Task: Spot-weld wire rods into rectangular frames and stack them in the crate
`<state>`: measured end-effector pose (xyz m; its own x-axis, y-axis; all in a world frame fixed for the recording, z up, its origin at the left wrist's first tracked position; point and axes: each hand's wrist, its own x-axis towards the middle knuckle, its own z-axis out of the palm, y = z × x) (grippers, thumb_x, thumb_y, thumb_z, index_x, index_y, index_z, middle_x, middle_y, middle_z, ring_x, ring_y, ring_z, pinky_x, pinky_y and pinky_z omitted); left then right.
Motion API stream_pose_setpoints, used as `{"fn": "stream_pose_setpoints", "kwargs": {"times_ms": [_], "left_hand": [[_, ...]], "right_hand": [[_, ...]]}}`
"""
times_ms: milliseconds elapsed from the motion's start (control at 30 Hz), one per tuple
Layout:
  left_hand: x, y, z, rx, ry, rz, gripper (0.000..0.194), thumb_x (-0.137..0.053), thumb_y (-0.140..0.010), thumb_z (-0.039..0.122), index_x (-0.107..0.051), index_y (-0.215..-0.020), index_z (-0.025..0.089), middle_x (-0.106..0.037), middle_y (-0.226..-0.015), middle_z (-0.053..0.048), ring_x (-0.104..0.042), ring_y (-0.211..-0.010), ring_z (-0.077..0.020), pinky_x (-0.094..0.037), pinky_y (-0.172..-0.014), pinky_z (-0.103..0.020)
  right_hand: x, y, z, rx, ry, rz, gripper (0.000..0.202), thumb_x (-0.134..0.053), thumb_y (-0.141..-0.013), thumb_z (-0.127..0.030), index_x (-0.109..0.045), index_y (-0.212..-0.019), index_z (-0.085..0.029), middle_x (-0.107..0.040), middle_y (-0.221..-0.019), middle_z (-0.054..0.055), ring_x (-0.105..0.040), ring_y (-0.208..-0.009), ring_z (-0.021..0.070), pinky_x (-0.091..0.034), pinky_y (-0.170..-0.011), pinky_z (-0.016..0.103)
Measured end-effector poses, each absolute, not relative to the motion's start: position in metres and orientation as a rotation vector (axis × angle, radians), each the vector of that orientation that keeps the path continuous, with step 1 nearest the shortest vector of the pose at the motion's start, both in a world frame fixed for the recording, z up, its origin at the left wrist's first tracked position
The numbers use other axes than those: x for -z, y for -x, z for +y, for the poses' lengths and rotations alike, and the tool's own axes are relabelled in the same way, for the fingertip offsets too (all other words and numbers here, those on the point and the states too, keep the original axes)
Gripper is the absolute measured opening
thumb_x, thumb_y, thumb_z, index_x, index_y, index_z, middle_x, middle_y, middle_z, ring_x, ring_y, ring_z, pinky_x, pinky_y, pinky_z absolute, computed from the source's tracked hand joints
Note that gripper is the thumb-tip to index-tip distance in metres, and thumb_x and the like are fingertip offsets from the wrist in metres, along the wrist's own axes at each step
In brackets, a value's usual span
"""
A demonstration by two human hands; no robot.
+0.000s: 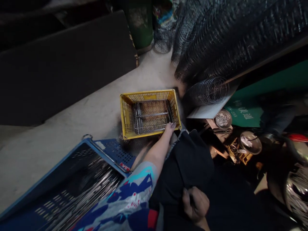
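Slim, straight-sided wire frames (154,114) of dull silvery metal lie inside a yellow crate (146,133), several bunched together at its left end and a few bars crossing its length. The crate is rectangular plastic with lattice walls and a thick rim, and the mesh beneath the wires looks rusty brown. The left hand (170,126) is at the crate's near right rim, its fingertips by the wires; whether it grips wire or rim cannot be told. The right hand (196,203) is folded into a loose fist over dark cloth (190,154) on the lap. At lower left, a blue perforated crate (108,159) holds long thin metal rods (96,189). Pale, smooth concrete floor (149,70) stretches beyond, with a flat dark panel (72,70) at left. Glinting wire coils (216,48) crowd the dim upper right, above a green panel (243,106) with pale lettering and two round metal bowls (255,146).
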<state>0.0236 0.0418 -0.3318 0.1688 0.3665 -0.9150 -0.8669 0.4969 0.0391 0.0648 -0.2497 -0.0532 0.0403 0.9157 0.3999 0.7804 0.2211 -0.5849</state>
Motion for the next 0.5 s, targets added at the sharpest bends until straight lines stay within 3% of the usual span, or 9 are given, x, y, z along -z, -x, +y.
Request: {"fn": "stream_pose_setpoints", "kwargs": {"times_ms": [500], "left_hand": [[0.349,-0.014,0.044,-0.866,0.623,1.104,0.04,-0.06,-0.094,0.036,-0.056,-0.128,0.016,-0.059,-0.127,-0.011,-0.062,-0.107,-0.0242,-0.055,-0.088,-0.046]], "right_hand": [[0.055,-0.064,-0.245,-0.259,1.545,-1.805,0.02,-0.062,-0.085,-0.004,-0.053,-0.073,-0.019,-0.048,-0.053,-0.004,-0.04,-0.046,0.0092,-0.028,-0.048,0.027]]}}
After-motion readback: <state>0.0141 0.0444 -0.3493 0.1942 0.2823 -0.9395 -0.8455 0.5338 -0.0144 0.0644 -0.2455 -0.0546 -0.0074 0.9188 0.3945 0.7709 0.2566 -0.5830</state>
